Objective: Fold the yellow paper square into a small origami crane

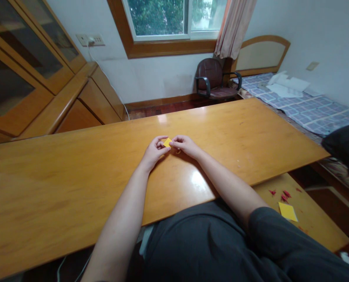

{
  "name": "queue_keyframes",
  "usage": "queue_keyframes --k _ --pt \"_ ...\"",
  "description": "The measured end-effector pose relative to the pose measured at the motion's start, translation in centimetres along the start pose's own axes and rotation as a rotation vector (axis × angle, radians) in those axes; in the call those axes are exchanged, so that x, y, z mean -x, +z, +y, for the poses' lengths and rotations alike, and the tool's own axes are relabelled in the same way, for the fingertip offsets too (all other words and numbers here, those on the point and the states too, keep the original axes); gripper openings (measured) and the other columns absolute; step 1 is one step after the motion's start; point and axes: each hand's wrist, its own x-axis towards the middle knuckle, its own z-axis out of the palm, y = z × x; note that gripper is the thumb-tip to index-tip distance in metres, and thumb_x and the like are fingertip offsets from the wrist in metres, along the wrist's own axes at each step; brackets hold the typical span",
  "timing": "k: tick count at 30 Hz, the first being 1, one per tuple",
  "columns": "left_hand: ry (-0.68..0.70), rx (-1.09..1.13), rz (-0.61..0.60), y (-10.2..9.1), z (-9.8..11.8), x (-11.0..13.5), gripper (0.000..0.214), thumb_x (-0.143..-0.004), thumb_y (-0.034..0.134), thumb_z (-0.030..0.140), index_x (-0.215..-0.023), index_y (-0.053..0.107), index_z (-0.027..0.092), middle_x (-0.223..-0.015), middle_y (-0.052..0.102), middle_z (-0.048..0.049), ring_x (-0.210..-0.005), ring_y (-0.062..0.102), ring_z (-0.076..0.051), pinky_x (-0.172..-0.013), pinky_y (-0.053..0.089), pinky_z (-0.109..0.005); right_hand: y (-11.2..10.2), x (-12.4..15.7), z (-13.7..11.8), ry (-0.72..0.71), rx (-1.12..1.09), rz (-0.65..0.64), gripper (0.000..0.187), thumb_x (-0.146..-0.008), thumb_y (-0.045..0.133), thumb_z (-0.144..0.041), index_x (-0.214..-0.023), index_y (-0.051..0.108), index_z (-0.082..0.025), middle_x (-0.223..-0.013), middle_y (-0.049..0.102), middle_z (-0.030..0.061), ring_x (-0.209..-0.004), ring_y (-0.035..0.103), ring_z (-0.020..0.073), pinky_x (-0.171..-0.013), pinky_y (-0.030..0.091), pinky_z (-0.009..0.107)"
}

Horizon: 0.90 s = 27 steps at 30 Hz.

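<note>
A small piece of folded yellow paper [167, 142] is held between my two hands, just above the wooden table [74, 176]. My left hand [155, 152] grips its left side, with the thumb along the near edge and the fingers curled at the far edge. At the right corner, my right hand [186, 145] pinches the paper between thumb and fingertips. Its other fingers are curled under and partly hidden. The folds are too small to make out.
On a lower wooden surface [315, 223] at the right lie several small red folded-paper pieces [284, 198] and a yellow paper stack [287, 211]. A brown armchair [210, 74] stands beyond the table, beside a bed [309, 105]. A glass-door cabinet [45, 86] is at the left.
</note>
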Motion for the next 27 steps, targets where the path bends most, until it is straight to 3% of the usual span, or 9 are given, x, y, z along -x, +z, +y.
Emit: queue_keyframes --k 19,27 --pt "-0.003 -0.016 0.037 0.34 0.10 -0.11 0.054 -0.062 0.078 0.026 -0.113 0.061 0.019 -0.066 0.050 0.0070 -0.060 0.052 -0.009 -0.060 0.041 -0.021 0.36 0.17 -0.68 -0.014 0.043 0.022 0.034 -0.069 0.072 -0.047 -0.071 0.059 -0.015 -0.056 0.053 -0.0042 -0.051 0.046 0.0083 -0.051 0.040 0.022" --pt "-0.003 -0.013 0.018 0.29 -0.24 -0.09 0.059 -0.063 0.078 0.024 -0.118 0.058 0.018 -0.078 0.060 0.0025 -0.070 0.060 -0.012 -0.067 0.048 -0.024 0.42 0.29 -0.91 -0.016 0.035 0.060 0.033 -0.068 0.072 -0.045 -0.070 0.058 -0.015 -0.057 0.054 -0.0036 -0.053 0.046 0.0087 -0.052 0.037 0.022"
